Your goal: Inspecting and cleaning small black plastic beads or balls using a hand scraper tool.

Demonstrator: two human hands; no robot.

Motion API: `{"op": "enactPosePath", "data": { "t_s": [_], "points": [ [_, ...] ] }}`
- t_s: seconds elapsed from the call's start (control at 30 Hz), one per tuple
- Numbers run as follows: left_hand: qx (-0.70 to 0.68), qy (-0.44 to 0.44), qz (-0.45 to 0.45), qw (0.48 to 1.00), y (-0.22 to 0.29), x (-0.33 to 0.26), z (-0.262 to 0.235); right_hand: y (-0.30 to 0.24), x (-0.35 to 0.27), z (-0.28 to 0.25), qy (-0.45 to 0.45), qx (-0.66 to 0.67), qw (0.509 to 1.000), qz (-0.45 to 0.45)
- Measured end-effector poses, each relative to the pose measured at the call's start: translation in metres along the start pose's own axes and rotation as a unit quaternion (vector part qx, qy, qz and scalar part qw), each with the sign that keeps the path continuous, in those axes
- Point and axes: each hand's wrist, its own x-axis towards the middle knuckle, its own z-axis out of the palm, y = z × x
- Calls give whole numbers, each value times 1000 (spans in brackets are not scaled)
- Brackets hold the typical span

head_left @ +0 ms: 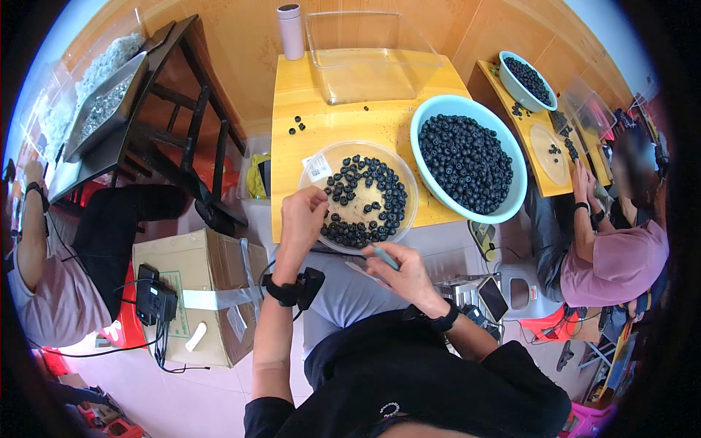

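Note:
A clear round shallow tray (410,182) rests on the yellow table's near part, with many small black ring-like pieces (394,198) in it, mostly crowded along the right and lower sides. My left hand (303,215) is at the tray's left rim, fingertips pinched together over the pieces; whether one is between them is hidden. Near the tray's lower right edge, my right hand (409,277) is closed around a slim teal pen-like tool (385,258). Its tip cannot be made out. A white label (316,168) lies at the tray's upper left.
A light-blue basin (520,182) heaped with black pieces stands right of the tray. Behind are a clear plastic box (365,80) and a pink tumbler (290,33). A cardboard box (197,292) stands left. Other people work on both sides; one's hands (582,182) are at the right table.

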Motion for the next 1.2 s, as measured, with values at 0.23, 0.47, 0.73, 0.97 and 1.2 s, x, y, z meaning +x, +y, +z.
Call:
{"op": "enactPosePath", "data": {
  "t_s": [0.23,0.47,0.73,0.97,1.2],
  "points": [
    [204,-19,68,976,1,-1,21,13,-4,-11,32,34,999,19],
    [254,-61,86,961,-1,-2,29,20,1,-14,15,-18,1000,-6],
    [126,-46,74,988,-3,0,21,26,13,-30,64,2,997,-34],
    [-499,-126,-136,846,24,-25,22,7,19,-41,69,-14,997,-38],
    [-700,-176,-186,666,27,-44,33,-11,17,-37,56,-65,992,-90]
  ]
}}
